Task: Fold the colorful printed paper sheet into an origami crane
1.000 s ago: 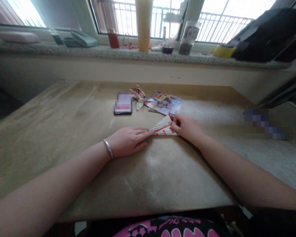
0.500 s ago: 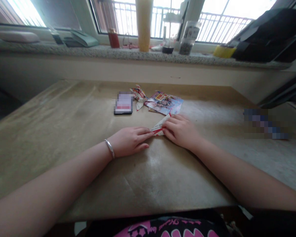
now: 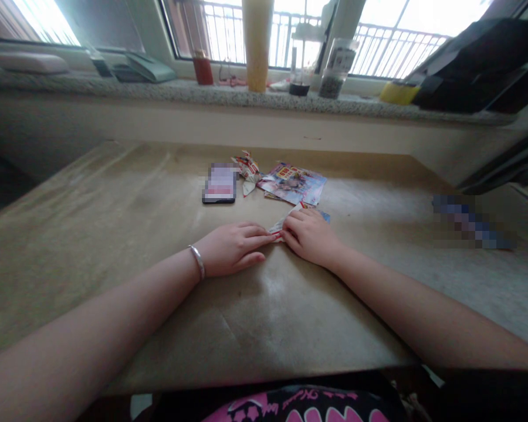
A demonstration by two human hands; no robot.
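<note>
A folded piece of printed paper (image 3: 286, 221), white with red edges, lies on the table between my hands. My left hand (image 3: 232, 249), with a silver bangle at its wrist, rests flat with fingers stretched out, the fingertips pressing on the paper's left corner. Bent fingers of my right hand (image 3: 311, 239) are closed on the paper and cover much of it. A blue printed part of the paper shows past the right knuckles. Just beyond lie colourful printed sheets (image 3: 299, 183) and a folded paper piece (image 3: 248, 174) with pointed ends.
A phone (image 3: 220, 186) with a blurred screen lies left of the folded piece. At the table's right side is a blurred bluish object (image 3: 471, 223). On the granite sill (image 3: 229, 98) stand a red jar (image 3: 203, 69), a tall yellow column (image 3: 258, 47), clear containers (image 3: 333, 70) and a black bag (image 3: 475, 70).
My right hand has slid left along the paper, closer to my left fingertips. The blue printed part now shows beside it. My left hand has stayed almost in place.
</note>
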